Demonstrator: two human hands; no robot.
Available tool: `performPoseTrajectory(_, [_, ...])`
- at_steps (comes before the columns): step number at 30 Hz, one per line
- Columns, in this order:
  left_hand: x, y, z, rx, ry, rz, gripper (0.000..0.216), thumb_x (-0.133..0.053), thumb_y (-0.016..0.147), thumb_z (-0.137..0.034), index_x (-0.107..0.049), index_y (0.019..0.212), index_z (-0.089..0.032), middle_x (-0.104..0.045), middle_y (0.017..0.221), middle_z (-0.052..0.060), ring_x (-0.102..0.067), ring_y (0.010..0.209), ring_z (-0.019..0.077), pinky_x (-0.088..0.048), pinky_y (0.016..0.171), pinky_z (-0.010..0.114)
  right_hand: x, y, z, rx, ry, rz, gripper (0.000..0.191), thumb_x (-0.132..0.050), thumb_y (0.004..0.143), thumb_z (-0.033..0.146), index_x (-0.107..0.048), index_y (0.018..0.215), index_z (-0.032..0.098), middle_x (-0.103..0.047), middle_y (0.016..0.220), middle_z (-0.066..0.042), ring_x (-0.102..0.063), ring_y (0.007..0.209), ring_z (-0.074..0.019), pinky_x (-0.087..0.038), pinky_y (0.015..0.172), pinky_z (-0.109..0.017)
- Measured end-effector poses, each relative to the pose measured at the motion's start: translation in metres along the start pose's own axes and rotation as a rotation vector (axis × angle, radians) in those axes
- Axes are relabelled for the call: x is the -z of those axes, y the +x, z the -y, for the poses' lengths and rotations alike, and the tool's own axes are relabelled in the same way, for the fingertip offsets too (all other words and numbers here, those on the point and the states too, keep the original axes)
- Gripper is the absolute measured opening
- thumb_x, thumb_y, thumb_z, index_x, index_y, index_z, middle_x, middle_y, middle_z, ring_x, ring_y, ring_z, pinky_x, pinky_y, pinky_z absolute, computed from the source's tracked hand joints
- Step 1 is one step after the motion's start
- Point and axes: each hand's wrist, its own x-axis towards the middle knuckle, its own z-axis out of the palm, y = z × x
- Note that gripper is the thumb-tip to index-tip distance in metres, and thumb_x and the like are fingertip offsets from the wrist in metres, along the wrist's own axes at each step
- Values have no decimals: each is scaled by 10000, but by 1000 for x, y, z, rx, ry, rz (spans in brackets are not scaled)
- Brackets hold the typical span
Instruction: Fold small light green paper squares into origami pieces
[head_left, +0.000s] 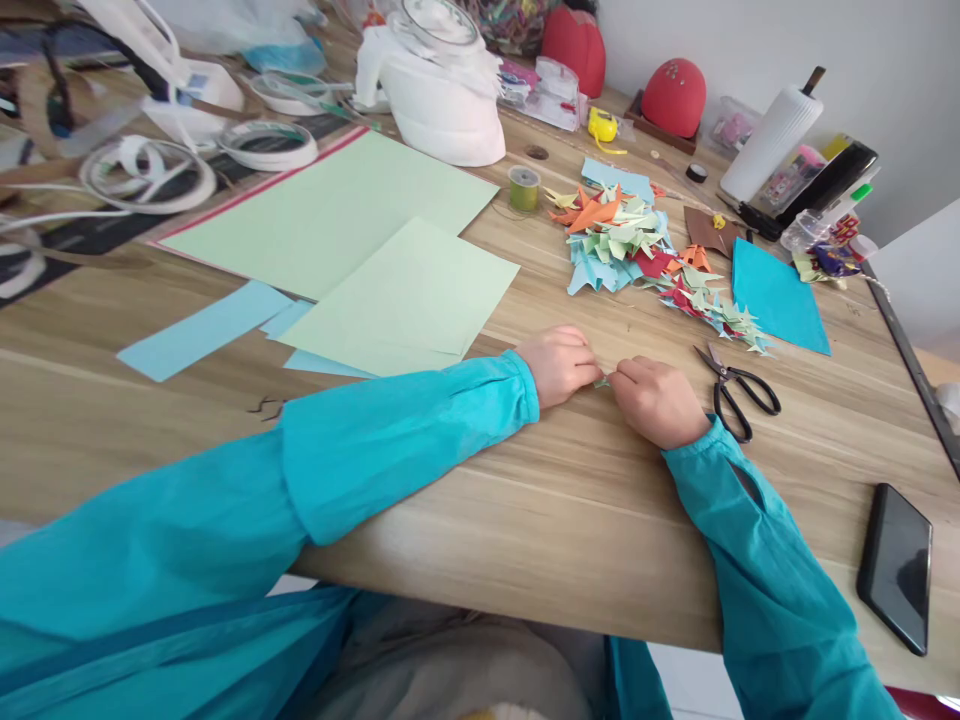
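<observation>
Both hands were at work slightly right of the frame's centre, above the wooden table. The left hand had its fingers closed in a pinch on a small pale-green paper piece; the right hand, fingers curled, pinched the same piece from the other side. The piece lay between the two sets of fingertips, mostly hidden, its folded form not determinable. Black-handled scissors lay just beside the right hand. Folded paper shapes were heaped at upper right, near a thread spool. A pale-green sheet lay left of centre, partly over blue strips.
</observation>
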Motion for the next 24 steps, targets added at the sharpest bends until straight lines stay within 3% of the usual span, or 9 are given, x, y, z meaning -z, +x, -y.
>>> performPoseTrajectory(5, [11, -5, 5, -7, -5, 67, 296, -354, 885, -200, -639, 965, -211, -685, 876, 60, -577, 821, 139, -385, 796, 306, -3, -1, -1, -27, 8, -6, 268, -368, 878, 143, -600, 744, 157, -570, 745, -70, -454, 682, -164, -274, 560, -285])
performPoseTrajectory(11, [14, 1, 4, 18, 23, 95, 281, -372, 866, -187, -648, 916, -174, -670, 789, 71, -544, 800, 171, -367, 699, 314, -5, 2, -6, -110, 218, -54, 196, -426, 862, 193, -602, 940, 164, -591, 901, -83, -503, 848, -186, -367, 699, -273])
performPoseTrajectory(20, [20, 7, 3, -29, 101, 165, 229, -421, 819, -146, -648, 848, -153, -650, 745, 67, -546, 733, 168, -389, 662, 301, -4, 3, -4, -87, 179, -33, 244, -382, 879, 178, -618, 822, 157, -584, 820, -81, -484, 791, -177, -342, 660, -271])
performPoseTrajectory(24, [18, -1, 3, -99, 205, 88, 286, -377, 869, -179, -642, 766, -147, -649, 703, 71, -555, 695, 167, -392, 621, 307, -2, 2, -1, -54, 65, -41, 246, -392, 873, 158, -594, 733, 162, -566, 772, -65, -453, 740, -167, -291, 609, -280])
